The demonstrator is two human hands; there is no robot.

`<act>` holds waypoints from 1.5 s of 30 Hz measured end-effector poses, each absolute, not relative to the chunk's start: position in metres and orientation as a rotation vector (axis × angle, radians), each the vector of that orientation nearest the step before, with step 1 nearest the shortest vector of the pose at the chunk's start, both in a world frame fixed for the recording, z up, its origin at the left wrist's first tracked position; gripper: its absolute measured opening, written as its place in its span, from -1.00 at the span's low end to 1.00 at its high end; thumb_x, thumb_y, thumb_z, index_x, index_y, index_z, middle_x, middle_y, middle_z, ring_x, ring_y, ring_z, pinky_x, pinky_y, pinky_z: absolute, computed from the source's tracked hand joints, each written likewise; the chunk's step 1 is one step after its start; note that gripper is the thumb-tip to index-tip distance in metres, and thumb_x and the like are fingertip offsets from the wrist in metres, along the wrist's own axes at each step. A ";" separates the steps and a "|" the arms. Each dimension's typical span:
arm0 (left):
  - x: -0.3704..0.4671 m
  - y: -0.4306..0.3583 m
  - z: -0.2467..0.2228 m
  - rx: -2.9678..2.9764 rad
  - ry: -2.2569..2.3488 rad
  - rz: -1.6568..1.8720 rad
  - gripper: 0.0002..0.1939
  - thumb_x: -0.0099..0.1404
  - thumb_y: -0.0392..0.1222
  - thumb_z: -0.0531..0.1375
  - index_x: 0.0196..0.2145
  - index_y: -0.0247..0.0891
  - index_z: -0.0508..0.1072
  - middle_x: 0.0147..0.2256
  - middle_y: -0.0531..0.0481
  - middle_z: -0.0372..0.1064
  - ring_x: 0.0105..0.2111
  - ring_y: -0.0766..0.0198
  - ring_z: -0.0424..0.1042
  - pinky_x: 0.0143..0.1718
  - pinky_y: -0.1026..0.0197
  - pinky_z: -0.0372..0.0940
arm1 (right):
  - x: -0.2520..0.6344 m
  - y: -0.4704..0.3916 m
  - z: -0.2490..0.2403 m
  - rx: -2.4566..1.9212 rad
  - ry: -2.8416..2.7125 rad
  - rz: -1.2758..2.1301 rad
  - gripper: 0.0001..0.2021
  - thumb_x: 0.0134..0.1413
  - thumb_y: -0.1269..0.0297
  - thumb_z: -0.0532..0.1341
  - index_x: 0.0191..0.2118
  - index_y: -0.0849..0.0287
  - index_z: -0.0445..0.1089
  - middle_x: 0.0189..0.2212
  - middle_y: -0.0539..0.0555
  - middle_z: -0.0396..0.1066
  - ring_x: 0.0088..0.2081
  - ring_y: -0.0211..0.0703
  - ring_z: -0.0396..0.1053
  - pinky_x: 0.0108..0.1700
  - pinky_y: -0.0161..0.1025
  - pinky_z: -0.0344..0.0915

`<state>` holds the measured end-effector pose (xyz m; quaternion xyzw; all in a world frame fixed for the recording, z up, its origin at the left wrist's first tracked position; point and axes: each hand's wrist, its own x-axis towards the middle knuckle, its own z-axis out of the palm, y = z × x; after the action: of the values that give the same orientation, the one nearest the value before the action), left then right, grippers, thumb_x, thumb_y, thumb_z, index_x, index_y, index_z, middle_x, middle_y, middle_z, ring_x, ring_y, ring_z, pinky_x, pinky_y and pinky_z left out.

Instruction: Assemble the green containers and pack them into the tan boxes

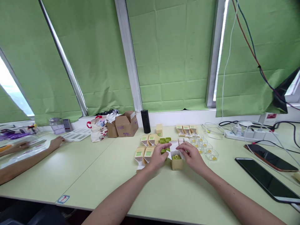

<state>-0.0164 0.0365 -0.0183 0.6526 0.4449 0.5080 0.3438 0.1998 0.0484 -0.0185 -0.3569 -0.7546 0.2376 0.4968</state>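
A small kraft cardboard box (177,165) stands upright on the table in front of me, with its white-lined lid raised and side flaps out. Inside sits a green item with a pale yellow ring-shaped top (176,157). On the box's left side, my left hand (159,156) has thumb and index finger closed at the flap. My right hand (192,155) pinches at the flap on the right side. Just behind the hands are several green pieces (165,140), partly hidden by my left hand. Clear plastic cups with yellow centres (208,150) lie beyond my right hand.
Several open kraft boxes (139,153) stand left of my hands; more boxes (186,130) are at the back. A black cylinder (145,122) and a brown carton (127,125) stand near the wall. Phones (267,176) and a power strip (254,135) lie right. Another person's hand (57,142) is far left.
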 end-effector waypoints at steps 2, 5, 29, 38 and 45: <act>-0.016 0.038 -0.020 1.664 1.138 1.318 -0.47 0.18 -0.42 0.21 0.10 -0.24 0.62 0.05 -0.22 0.53 0.11 0.00 0.48 0.21 -0.08 0.34 | 0.201 0.050 -0.020 -0.867 -1.730 0.580 -0.76 0.32 0.21 0.13 -0.17 0.07 0.57 -0.17 0.17 0.48 -0.17 0.05 0.44 -0.22 -0.09 0.38; -0.015 0.040 -0.020 1.607 1.081 1.334 -0.50 0.20 -0.41 0.19 0.08 -0.26 0.61 0.06 -0.21 0.56 0.11 0.02 0.49 0.20 -0.05 0.36 | 0.202 0.056 -0.025 -0.902 -1.623 0.612 -0.76 0.27 0.20 0.13 -0.14 0.08 0.54 -0.12 0.18 0.48 -0.11 0.07 0.44 -0.22 -0.10 0.42; -0.005 0.029 -0.016 1.690 1.114 1.339 -0.54 0.34 -0.24 0.32 0.16 -0.20 0.37 -0.03 -0.19 0.51 0.08 0.03 0.44 0.09 0.01 0.30 | 0.194 0.055 -0.025 -0.972 -1.306 1.196 -0.53 -0.21 0.21 0.23 -0.05 0.06 0.38 -0.23 -0.04 0.27 -0.53 -0.32 0.23 -0.63 -0.33 0.14; -0.001 0.024 -0.018 1.666 1.195 1.292 -0.52 0.35 -0.20 0.34 0.18 -0.17 0.36 -0.03 -0.17 0.45 0.04 0.05 0.47 0.00 0.07 0.34 | 0.194 0.051 -0.022 -0.990 -1.332 1.217 -0.48 -0.24 0.16 0.23 -0.03 0.04 0.35 -0.23 -0.07 0.25 -0.57 -0.38 0.19 -0.63 -0.33 0.15; 0.001 0.026 -0.022 1.693 1.176 1.369 -0.62 0.33 -0.26 0.33 0.05 -0.14 0.34 0.08 -0.17 0.37 0.12 0.06 0.40 0.06 0.05 0.33 | 0.192 0.048 -0.019 -0.977 -1.303 1.252 -0.50 -0.27 0.17 0.27 -0.06 0.05 0.35 -0.25 -0.09 0.27 -0.58 -0.38 0.20 -0.65 -0.35 0.11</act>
<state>0.0007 0.0262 -0.0222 0.6464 0.4491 0.5229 0.3272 0.1922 0.0482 -0.0186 -0.4071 -0.5429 0.5217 0.5170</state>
